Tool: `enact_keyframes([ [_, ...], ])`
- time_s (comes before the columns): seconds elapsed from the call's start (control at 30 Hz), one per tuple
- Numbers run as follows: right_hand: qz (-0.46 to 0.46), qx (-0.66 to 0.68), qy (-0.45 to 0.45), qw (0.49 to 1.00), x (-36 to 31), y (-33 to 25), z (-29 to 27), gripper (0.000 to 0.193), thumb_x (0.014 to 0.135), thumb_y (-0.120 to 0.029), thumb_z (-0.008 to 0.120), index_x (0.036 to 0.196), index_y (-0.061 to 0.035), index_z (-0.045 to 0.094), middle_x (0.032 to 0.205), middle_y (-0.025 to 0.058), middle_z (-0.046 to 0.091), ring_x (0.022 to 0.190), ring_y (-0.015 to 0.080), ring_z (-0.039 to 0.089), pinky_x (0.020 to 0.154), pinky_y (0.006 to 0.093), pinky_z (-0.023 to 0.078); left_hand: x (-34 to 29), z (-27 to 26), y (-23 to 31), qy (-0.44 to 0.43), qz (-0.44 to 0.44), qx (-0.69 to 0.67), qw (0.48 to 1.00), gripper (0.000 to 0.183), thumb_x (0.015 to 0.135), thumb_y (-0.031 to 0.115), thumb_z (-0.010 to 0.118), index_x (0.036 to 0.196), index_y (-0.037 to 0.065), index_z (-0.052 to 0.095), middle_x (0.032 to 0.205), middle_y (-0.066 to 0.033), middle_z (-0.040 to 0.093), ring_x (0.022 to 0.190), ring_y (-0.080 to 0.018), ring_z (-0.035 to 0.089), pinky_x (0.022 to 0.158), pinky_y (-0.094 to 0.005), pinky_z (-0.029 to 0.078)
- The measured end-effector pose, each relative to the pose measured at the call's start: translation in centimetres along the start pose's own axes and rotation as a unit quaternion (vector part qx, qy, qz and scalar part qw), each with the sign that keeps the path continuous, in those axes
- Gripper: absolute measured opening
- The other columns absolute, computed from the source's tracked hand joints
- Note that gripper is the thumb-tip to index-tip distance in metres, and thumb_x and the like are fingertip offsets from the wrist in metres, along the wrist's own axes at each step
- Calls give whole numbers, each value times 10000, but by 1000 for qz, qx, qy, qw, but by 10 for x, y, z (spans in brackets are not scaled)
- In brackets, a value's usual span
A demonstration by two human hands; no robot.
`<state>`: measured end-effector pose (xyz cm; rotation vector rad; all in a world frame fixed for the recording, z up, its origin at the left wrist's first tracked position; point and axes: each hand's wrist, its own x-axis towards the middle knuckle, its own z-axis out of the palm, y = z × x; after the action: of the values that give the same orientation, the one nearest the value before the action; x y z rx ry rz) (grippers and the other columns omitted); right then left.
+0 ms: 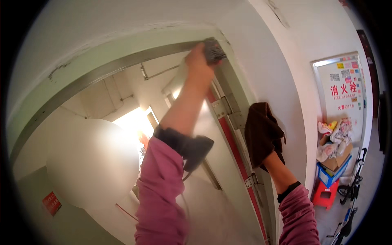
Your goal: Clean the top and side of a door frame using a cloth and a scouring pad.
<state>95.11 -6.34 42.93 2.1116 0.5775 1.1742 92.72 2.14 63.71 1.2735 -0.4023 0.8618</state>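
High up, my left hand (200,61) is closed on a grey scouring pad (214,52), pressed against the upper right corner of the metal door frame (134,58). A dark strapped device (197,151) sits at that wrist. Lower and to the right, a brown cloth (262,130) covers my right hand (271,159). Its fingers are hidden under the cloth, which lies against the wall beside the frame. Both sleeves are pink. Between my arms, the door edge has a red strip (232,139) and metal hinges (221,107).
A large pale round shape (94,163) fills the left of the doorway. Right of the wall are a hydrant cabinet (332,100), a cardboard box (342,159) with bags on a blue crate (332,173), a red stool (326,195) and a folded black scooter or bike (347,191).
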Motion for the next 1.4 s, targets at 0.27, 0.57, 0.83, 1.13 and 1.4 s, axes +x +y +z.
enact_keyframes([
  [0.27,178,-157,86,968,2,-24,14,113,760,-88,471,827,-127,553,764,34,455,769,169,425,725,267,366,8,11,-6,24,-10,17,1000,210,811,137,470,983,25,514,918,-139,573,790,-268,579,647,-444,475],
  [0.57,81,-7,91,993,18,-35,20,162,777,-133,457,878,-98,578,811,71,500,826,209,462,764,335,368,-63,-51,77,-27,66,11,997,250,792,151,518,1004,21,491,816,-108,580,744,-238,567,591,-405,491],
  [0.83,129,38,67,989,63,-112,118,216,849,-188,425,992,-80,545,908,90,509,857,212,477,786,342,377,-125,-80,156,-107,49,-88,989,294,796,214,522,1019,29,482,864,-113,571,751,-243,551,533,-323,453],
  [1.13,109,-67,95,987,16,-40,31,183,821,-159,458,931,-77,579,855,74,550,801,181,505,716,310,406,-193,-100,232,-131,67,8,989,256,844,182,481,1005,-17,467,822,-151,546,736,-241,536,609,-327,478],
  [1.4,86,-58,58,993,-3,-10,-16,172,817,-177,476,907,-85,589,849,68,563,750,158,508,664,290,418,-127,-51,171,-131,35,200,970,284,821,204,519,1012,-3,484,841,-136,588,690,-243,583,580,-350,489],
])
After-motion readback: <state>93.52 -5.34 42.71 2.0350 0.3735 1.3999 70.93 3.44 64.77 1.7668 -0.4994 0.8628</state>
